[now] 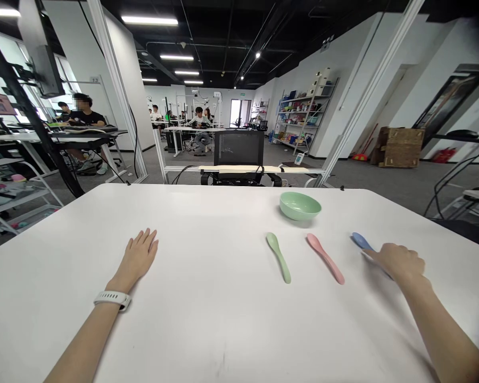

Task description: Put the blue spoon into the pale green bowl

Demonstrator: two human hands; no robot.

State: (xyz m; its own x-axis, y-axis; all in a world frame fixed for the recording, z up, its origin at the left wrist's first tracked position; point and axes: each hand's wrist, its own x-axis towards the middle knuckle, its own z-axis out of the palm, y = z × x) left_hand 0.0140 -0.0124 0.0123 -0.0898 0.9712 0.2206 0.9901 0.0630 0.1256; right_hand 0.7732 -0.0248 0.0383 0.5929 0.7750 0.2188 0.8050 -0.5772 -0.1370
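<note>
My left hand (141, 251) lies flat on the white table (207, 308), fingers stretched out, with a pale watch band (112, 299) on its wrist. On the right, a blue spoon (361, 241) points its bowl away from me. My right hand (401, 261) is closed over its handle, thumb along the near side; the curled fingers hide most of the grip. To its left lie a pink spoon (325, 258) and a green spoon (279, 258), roughly side by side and apart. Behind the spoons stands a light green bowl (300, 206), upright.
Past the table's far edge are a black mesh chair (238, 148) and a metal frame crossbar (239, 169). Several people sit at desks farther off. Shelving (303, 114) and a cardboard box (401, 147) stand at the right, a white cart (16, 197) at the left.
</note>
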